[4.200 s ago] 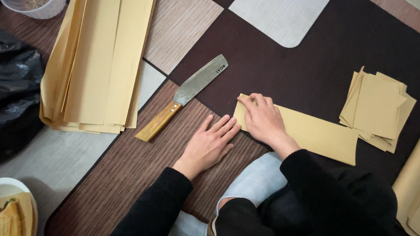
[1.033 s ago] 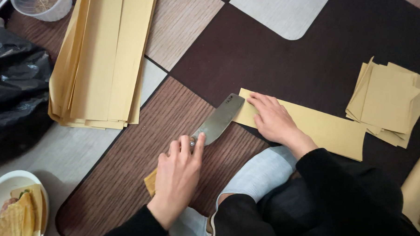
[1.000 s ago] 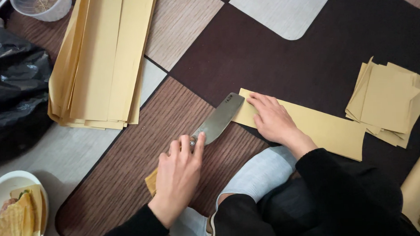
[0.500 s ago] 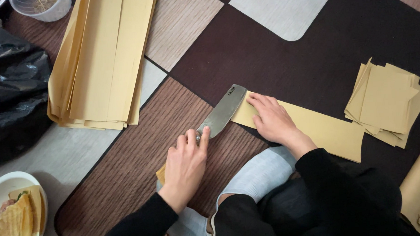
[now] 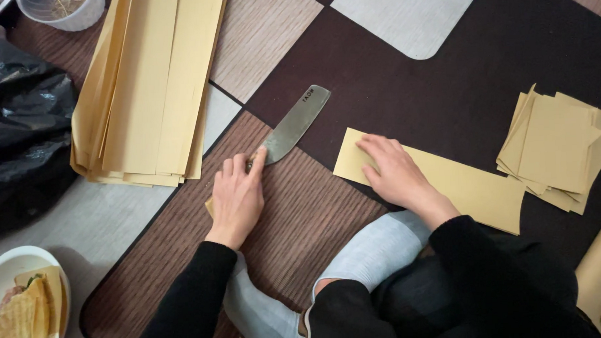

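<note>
Cleaver (image 5: 292, 127), broad grey blade, handle gripped by left hand (image 5: 237, 199) fingers; right hand (image 5: 388, 169) flat, fingers open, on yellow strip (image 5: 461, 183).

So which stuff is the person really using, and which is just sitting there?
In use: cleaver under the left hand; yellow strip under the right hand.

Lying about: cut squares, long sheets, black bag, food plate, plastic cup.

A patchwork floor mat (image 5: 404, 85) carries a cleaver (image 5: 292, 126) under the left hand's fingers (image 5: 237, 174), a yellow strip (image 5: 461, 183) beneath the right hand's fingers (image 5: 380, 153), and cut squares (image 5: 559, 150) beyond them.
</note>
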